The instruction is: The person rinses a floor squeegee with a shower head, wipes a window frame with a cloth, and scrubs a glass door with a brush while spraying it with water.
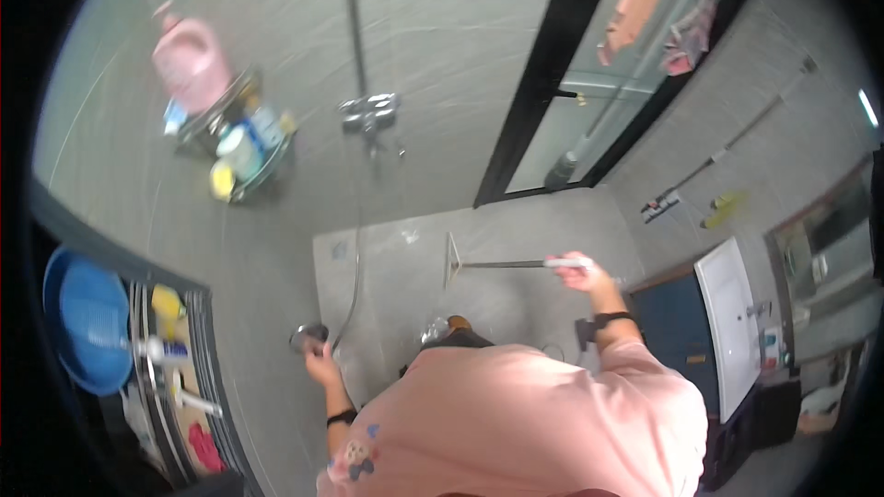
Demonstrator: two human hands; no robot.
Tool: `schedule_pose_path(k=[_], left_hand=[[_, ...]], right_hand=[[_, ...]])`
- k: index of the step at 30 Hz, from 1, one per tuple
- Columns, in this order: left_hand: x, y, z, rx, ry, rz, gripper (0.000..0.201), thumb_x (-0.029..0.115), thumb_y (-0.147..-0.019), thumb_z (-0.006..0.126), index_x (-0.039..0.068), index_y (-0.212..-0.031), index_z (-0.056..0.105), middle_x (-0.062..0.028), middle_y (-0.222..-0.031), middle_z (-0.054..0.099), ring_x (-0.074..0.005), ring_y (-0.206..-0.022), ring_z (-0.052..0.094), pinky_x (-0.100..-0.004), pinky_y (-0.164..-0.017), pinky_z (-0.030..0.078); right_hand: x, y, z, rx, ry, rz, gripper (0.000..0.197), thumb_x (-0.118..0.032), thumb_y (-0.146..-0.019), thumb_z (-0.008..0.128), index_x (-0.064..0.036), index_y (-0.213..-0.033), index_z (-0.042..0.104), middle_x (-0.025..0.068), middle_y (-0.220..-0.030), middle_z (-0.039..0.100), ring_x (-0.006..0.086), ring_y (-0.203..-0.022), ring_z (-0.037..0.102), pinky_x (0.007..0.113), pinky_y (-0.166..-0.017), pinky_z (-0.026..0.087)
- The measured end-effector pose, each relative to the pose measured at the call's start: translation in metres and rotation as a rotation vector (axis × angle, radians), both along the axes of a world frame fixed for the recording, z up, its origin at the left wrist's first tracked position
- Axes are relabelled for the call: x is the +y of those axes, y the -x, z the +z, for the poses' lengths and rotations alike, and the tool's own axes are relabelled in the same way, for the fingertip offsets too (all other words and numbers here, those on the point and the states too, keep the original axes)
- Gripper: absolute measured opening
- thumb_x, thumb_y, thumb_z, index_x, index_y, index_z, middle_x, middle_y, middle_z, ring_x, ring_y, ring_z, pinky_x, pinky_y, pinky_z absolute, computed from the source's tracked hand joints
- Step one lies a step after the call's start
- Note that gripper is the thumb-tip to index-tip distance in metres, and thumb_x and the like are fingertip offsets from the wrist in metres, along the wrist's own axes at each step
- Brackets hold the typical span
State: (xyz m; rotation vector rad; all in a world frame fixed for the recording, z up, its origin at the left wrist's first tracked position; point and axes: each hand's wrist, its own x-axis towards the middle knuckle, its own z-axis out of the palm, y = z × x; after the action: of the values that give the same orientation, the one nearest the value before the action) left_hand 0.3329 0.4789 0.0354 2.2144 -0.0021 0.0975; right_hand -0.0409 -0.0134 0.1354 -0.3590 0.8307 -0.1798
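My left hand [322, 365] is closed around a dark round hand shower [307, 336], low by the left wall. Its thin grey hose [357, 262] hangs from the chrome mixer [370, 114] on the wall ahead. In my right hand [577, 272] I grip the pale end of a long-handled floor squeegee [506, 264]. The dark pole runs left from the hand, and the narrow pale blade [450, 260] is at the grey tiled floor [405, 290]. One foot [458, 322] shows below my body, beside a shiny patch on the floor.
A corner shelf [262, 166] with bottles and a pink jug [191, 60] hangs at upper left. A blue basin [87, 320] sits on a rack at far left. Ahead right is a black-framed glass door [539, 83]; a white washbasin [732, 340] stands right, near a wall-hung mop [709, 164].
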Motion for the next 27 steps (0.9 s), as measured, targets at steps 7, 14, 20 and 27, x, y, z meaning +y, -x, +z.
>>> schedule_pose_path(k=[7,14,20,27], left_hand=[[-0.053,-0.003,0.022,-0.056,-0.099,-0.158,0.029,0.011,-0.061,0.076,0.001,-0.083,0.059,-0.0153,-0.080,0.061,-0.0319,-0.075,0.058,-0.0403,-0.070,0.045],[-0.095,0.032,0.060,0.127,-0.329,-0.055,0.031,0.011,-0.060,0.077,0.003,-0.085,0.061,-0.0140,-0.087,0.061,-0.0315,-0.083,0.055,-0.0403,-0.073,0.044],[-0.133,0.063,0.076,0.099,-0.296,-0.140,0.028,0.011,-0.058,0.077,0.008,-0.082,0.062,-0.0119,-0.084,0.062,-0.0306,-0.081,0.055,-0.0381,-0.077,0.043],[-0.150,0.092,0.107,0.187,-0.310,-0.029,0.023,0.011,-0.059,0.075,0.004,-0.075,0.061,-0.0134,-0.083,0.062,-0.0306,-0.084,0.056,-0.0381,-0.074,0.044]], right_hand=[[-0.068,-0.183,-0.096,0.143,-0.070,-0.605,0.021,-0.024,-0.088,0.041,-0.0051,-0.086,0.050,0.0040,-0.063,0.049,0.0133,-0.048,0.047,0.025,-0.041,0.039],[-0.185,-0.327,-0.099,0.158,-0.190,-0.599,0.032,-0.025,-0.090,0.033,-0.0038,-0.110,0.046,0.0096,-0.079,0.053,0.0155,-0.059,0.056,0.027,-0.050,0.048],[-0.235,-0.396,-0.105,0.083,-0.082,-0.568,0.047,-0.031,-0.090,0.031,-0.0039,-0.129,0.029,0.0206,-0.109,0.047,0.0295,-0.087,0.057,0.037,-0.068,0.052],[-0.245,-0.458,-0.129,0.083,0.034,-0.154,0.052,-0.022,-0.087,0.038,0.0054,-0.129,0.023,0.0229,-0.126,0.035,0.0368,-0.109,0.045,0.047,-0.090,0.042]])
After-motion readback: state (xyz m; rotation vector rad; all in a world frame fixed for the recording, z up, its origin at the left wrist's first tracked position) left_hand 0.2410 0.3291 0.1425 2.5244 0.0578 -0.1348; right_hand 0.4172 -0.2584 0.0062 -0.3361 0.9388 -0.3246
